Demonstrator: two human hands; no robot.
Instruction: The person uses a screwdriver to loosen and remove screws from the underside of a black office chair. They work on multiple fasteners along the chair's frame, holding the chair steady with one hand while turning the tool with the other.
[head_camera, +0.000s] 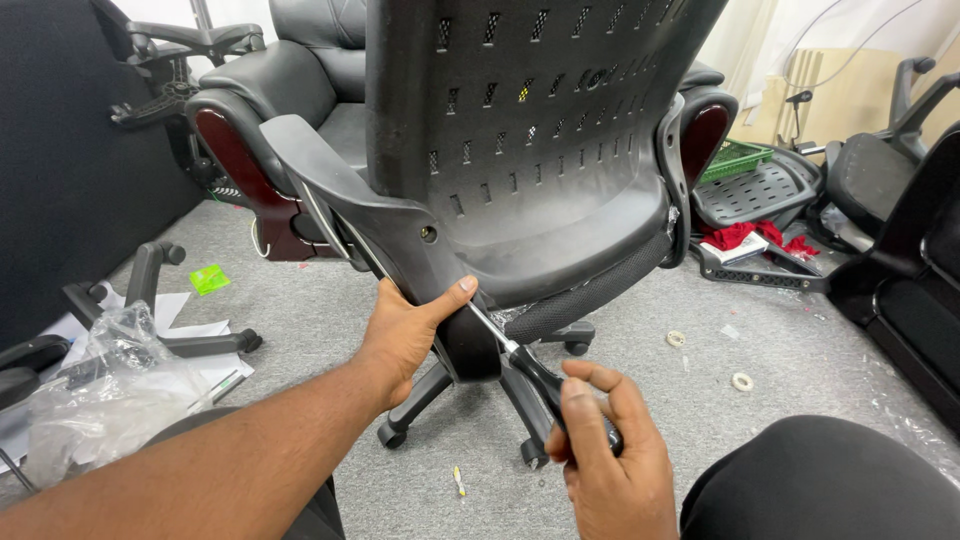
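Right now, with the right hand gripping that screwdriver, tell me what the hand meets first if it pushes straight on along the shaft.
Probably the chair's black back support, just ahead of the right hand along the screwdriver; the left hand grips that part. Depth is uncertain.

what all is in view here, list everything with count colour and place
office chair: one, black, perforated back, centre
screwdriver: one, black handle, metal shaft running up to the chair's lower left edge
leather armchair: one, black with dark red arm panels, behind the office chair
plastic bag: one, clear, crumpled, floor at left
basket: one, green, back right
red cloth: one, floor at right
tape rolls: two, whitish, carpet at right
chair parts: several, black, right side
left hand: grips the chair's lower frame
right hand: closed on the screwdriver handle
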